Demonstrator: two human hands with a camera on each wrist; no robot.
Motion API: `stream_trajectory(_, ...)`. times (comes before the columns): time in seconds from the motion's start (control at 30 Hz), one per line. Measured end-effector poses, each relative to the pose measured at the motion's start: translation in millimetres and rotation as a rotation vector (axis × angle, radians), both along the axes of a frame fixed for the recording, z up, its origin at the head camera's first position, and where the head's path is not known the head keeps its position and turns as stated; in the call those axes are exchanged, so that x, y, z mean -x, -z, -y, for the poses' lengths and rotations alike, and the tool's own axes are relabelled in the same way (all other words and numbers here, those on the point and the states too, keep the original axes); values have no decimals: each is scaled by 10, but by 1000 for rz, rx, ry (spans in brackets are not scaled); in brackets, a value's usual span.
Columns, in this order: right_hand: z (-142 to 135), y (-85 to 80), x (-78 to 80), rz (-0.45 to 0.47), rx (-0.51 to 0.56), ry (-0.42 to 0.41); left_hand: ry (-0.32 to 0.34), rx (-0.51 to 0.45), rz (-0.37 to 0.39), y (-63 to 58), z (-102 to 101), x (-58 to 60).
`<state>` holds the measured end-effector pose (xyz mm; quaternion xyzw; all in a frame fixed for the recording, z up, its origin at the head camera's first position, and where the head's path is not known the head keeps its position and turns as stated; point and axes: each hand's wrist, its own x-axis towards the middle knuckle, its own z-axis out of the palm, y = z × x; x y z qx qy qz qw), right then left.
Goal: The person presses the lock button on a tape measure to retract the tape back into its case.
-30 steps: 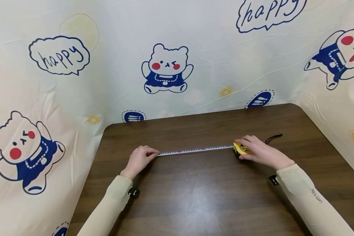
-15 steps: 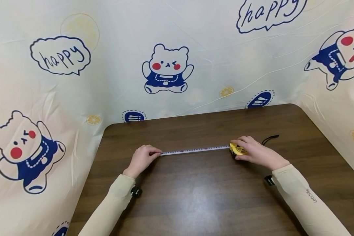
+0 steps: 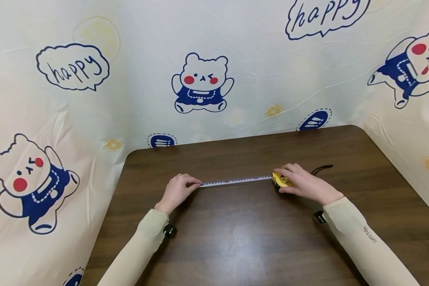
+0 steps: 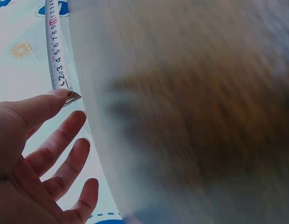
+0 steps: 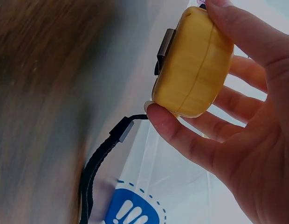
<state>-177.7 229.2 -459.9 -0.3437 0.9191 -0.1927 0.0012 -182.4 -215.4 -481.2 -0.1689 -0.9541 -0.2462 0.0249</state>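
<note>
A yellow tape measure (image 3: 283, 180) is gripped in my right hand (image 3: 305, 183), fingers and thumb around its case. In the right wrist view the case (image 5: 196, 65) shows a metal clip on its side, and a black wrist strap (image 5: 95, 161) trails from its end. The printed white blade (image 3: 236, 182) runs out to the left over the table. At its free end my left hand (image 3: 178, 191) pinches the metal hook (image 4: 72, 98) between thumb and forefinger; the other fingers are spread below it in the left wrist view.
The dark brown wooden table (image 3: 228, 234) lies under both hands. Around its back and sides hangs a pale curtain (image 3: 139, 71) printed with cartoon bears, "happy" bubbles and orange slices. Each sleeved wrist carries a small black device (image 3: 169, 230).
Both hands have drawn closer together, the right moving left with the tape measure and the left moving slightly right. The stretch of blade showing between them has become shorter.
</note>
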Motion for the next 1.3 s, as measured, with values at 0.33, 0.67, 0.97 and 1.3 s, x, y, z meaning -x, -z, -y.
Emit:
stream_trajectory(0.33, 88, -19, -28, -4, 4, -7, 21, 3, -13, -12, -130, 29)
stream_trajectory(0.67, 189, -22, -44, 9, -2, -6, 46, -4, -18, 2, -270, 40)
stream_trajectory(0.97, 247, -45, -31, 4, -14, -15, 64, -3, -28, -14, -359, 57)
stream_trajectory(1.3, 325, -44, -22, 26, -14, -10, 79, -10, -17, -21, -436, 59)
